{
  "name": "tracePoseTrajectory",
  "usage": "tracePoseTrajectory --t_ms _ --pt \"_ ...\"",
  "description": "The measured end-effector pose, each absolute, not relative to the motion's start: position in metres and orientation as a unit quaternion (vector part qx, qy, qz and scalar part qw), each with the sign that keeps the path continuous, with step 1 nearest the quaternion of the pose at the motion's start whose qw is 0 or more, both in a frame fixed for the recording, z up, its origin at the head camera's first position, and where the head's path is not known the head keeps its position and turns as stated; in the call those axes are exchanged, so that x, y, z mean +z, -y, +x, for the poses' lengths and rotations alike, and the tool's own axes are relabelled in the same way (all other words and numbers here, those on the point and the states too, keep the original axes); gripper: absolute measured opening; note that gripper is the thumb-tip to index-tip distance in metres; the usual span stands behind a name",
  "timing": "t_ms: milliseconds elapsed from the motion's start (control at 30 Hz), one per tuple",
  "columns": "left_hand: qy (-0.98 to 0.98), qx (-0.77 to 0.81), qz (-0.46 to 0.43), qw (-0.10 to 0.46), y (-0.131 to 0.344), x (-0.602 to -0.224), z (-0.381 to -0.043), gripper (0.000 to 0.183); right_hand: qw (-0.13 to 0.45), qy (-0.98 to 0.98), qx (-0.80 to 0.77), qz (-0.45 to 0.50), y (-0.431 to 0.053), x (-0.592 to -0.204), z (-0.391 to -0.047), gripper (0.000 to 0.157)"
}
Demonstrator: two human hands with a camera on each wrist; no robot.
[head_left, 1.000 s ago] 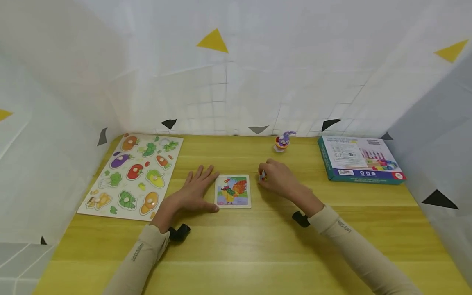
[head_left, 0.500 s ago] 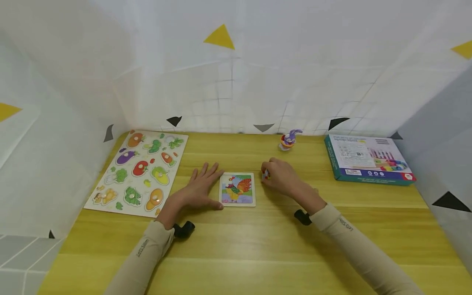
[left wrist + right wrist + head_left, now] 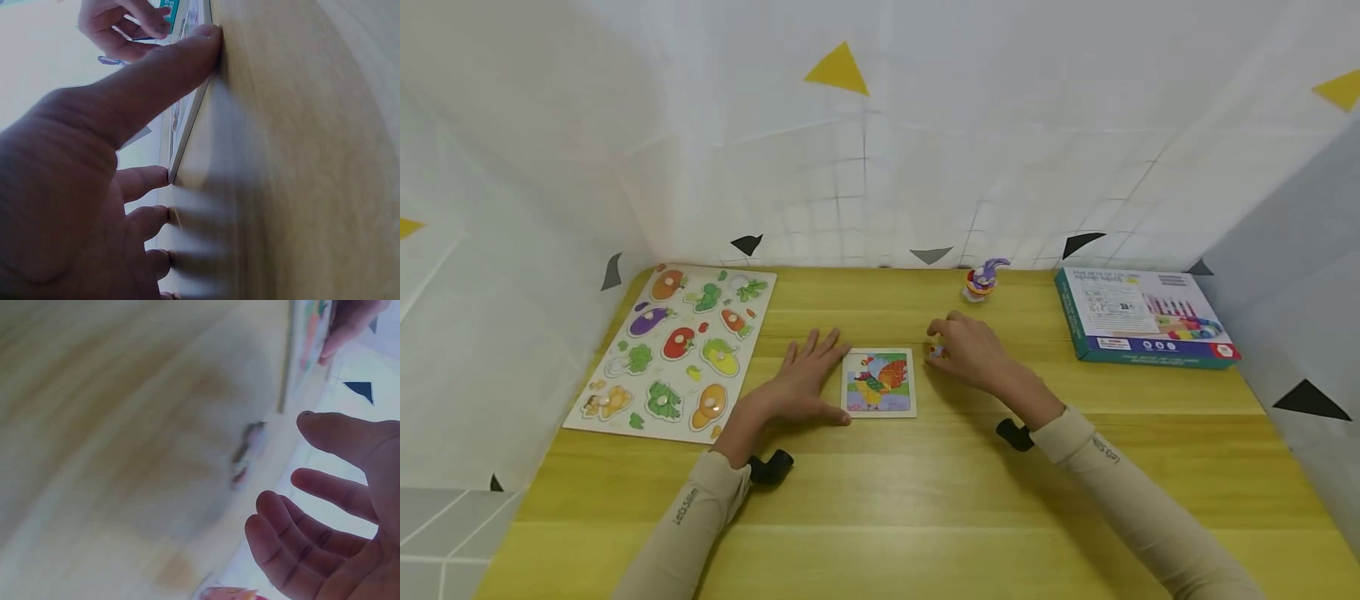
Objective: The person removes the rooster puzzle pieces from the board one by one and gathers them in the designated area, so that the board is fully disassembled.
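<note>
A small square picture puzzle [image 3: 880, 383] in a pale frame shows a colourful bird and lies on the table. My left hand [image 3: 793, 387] is spread beside it, with the index fingertip at its far left corner and the thumb [image 3: 169, 65] along its near edge. To the puzzle's right, a small flat multicoloured piece [image 3: 248, 456] lies on the table. Over that piece, my right hand [image 3: 331, 519] is held with thumb and fingers parted and nothing between them. In the head view the fingers partly cover the piece [image 3: 937, 351].
A vegetable peg board [image 3: 673, 354] lies at the left. Towards the back stands a purple rabbit figurine [image 3: 982, 280]. A teal-edged box [image 3: 1146, 317] lies at the right. White patterned sheets [image 3: 880, 150] rise behind the wooden table [image 3: 880, 500] and at its sides.
My right hand has let go of the small piece, its thumb and fingers parting around it. The left hand stays by the puzzle. The head view has shifted slightly.
</note>
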State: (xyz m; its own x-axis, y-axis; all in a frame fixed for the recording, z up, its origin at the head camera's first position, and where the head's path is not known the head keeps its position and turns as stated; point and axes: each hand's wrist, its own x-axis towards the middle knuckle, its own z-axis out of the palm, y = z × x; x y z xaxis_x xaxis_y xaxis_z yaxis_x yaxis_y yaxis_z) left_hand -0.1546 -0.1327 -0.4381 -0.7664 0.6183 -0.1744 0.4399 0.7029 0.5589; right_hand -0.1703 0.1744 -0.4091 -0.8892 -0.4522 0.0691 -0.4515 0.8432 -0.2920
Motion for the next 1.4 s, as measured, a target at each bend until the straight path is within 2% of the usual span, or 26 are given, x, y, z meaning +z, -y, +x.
tracePoseTrajectory --t_ms 200,700,1267,1400 --pt "-0.907 0.253 0.289 0.175 0.135 -0.44 -0.154 0.112 -0.005 -0.952 -0.166 -0.256 -0.161 -0.398 -0.17 0.032" --pt "-0.91 0.244 0.282 0.18 0.128 -0.435 -0.158 0.111 0.033 -0.941 -0.181 -0.283 -0.128 -0.391 -0.173 0.031" --pt "-0.904 0.251 0.291 0.187 0.132 -0.435 -0.156 0.111 0.092 -0.926 -0.202 -0.304 -0.099 -0.402 -0.177 0.028" --pt "-0.902 0.257 0.294 0.184 0.133 -0.435 -0.156 0.11 0.089 -0.924 -0.196 -0.315 -0.096 -0.406 -0.179 0.028"
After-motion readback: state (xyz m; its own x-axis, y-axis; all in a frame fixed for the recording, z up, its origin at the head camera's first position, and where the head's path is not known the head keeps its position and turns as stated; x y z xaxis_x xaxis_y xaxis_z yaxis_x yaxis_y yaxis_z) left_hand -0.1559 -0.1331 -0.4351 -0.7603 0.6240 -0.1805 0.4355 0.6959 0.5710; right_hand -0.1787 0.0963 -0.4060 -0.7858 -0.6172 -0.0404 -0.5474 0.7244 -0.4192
